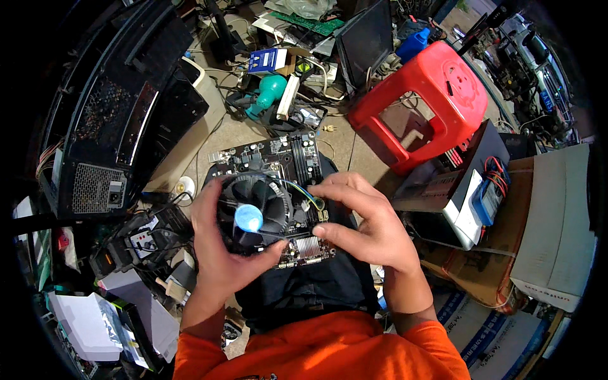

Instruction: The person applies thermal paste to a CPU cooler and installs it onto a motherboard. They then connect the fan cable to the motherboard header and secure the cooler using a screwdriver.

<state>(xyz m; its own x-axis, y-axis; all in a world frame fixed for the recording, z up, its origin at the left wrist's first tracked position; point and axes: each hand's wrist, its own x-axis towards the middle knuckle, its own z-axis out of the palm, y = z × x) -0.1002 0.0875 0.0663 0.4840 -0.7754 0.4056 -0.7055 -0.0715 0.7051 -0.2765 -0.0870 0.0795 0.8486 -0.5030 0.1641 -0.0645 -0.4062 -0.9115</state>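
Observation:
A dark motherboard [266, 152] rests over my lap, with a round black CPU cooler fan [278, 206] above its middle. The fan has a light blue hub. My left hand [218, 247] is closed around the cooler's left and near sides, thumb toward the board's lower part. Thin coloured fan wires [297, 185] run from the cooler to the right. My right hand [364, 218] is beside the board's right edge, its thumb and forefinger apart near the wires' end. Whether its fingertips touch the board cannot be made out. A silver heatsink [309, 247] sits near the thumb.
A red plastic stool [443, 82] stands at the far right. Black computer cases [95, 139] rise at the left. Cables, a teal rounded object [269, 92] and a blue box [265, 60] lie beyond the board. A multimeter [484, 199] with red leads and cardboard boxes [548, 228] are at the right.

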